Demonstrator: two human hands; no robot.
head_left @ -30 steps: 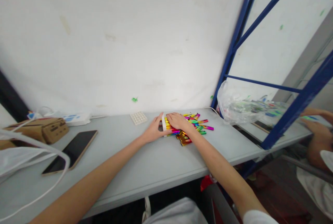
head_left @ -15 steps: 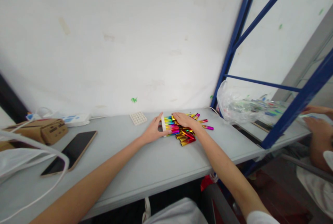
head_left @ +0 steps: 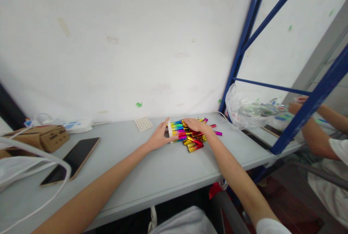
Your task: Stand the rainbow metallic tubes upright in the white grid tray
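Observation:
My left hand [head_left: 159,135] is closed on a narrow white holder [head_left: 170,128], stood on its edge on the tabletop. Several shiny metallic tubes [head_left: 178,127] in blue, yellow, red and pink stick out of its right side. Just to the right, my right hand [head_left: 195,124] lies palm down over the tubes, fingers together and bent; whatever is under its fingertips is hidden. Below that hand spreads a loose pile of gold, red and purple tubes [head_left: 195,147], with a few pointing out to the right.
A white gridded tray [head_left: 143,123] lies near the wall. To the left are a phone [head_left: 72,160], a cardboard box [head_left: 51,138], a power strip [head_left: 77,125] and a white cable [head_left: 66,170]. A blue rack post [head_left: 296,128] stands right, beside plastic bags [head_left: 244,109] and a co-worker's arms [head_left: 317,132].
My right hand has shifted slightly over the tubes, while my left hand stays on the white holder. The co-worker's hands have moved up and to the left. The view has shifted a little.

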